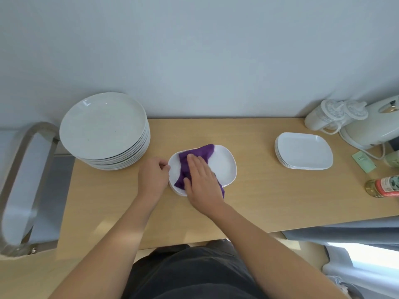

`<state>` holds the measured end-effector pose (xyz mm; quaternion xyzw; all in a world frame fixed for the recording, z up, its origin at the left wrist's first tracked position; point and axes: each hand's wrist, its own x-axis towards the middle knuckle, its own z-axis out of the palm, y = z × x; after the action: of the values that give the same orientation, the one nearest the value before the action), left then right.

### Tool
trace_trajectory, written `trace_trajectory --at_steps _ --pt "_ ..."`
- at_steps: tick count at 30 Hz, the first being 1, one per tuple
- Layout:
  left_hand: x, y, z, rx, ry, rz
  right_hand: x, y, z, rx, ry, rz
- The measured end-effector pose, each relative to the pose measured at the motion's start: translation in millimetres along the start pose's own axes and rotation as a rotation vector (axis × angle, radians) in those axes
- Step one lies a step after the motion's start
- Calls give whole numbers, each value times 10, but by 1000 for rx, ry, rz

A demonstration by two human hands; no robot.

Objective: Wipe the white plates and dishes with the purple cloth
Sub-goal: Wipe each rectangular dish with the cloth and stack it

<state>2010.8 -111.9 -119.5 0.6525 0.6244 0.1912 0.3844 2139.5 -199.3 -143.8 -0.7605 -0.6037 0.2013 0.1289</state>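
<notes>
**Wiping the middle dish**

Cloth [198,153] sits on the dish [224,167] mid-table. Right hand [201,180] presses it flat, fingers together; left hand [153,175] pinches the dish's left rim. I'd pin that rim and sweep right, into the corners.

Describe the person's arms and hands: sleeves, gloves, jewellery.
The left arm and right arm are bare to the picture's lower edge; no sleeves show. The left hand and right hand wear no gloves; no watch, ring or bracelet is visible. Dark clothing covers the torso.
</notes>
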Motion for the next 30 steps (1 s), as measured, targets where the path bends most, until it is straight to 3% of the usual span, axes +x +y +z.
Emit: trace_trajectory --at_steps 4,12,17,22,30 --pt "10 -3 20 6 5 -1 -123 52 -9 44 10 -135" --pt "5 -74 30 -32 -2 34 -237 621 -231 -94 227 106" --pt "34 -111 31 -52 -7 39 -40 394 -226 -20 82 115" --pt "64 -124 22 -114 -19 13 105 35 -119 -1 -49 -73" --pt "48 -110 59 -183 13 -32 -56 -12 -43 141 -50 -181"
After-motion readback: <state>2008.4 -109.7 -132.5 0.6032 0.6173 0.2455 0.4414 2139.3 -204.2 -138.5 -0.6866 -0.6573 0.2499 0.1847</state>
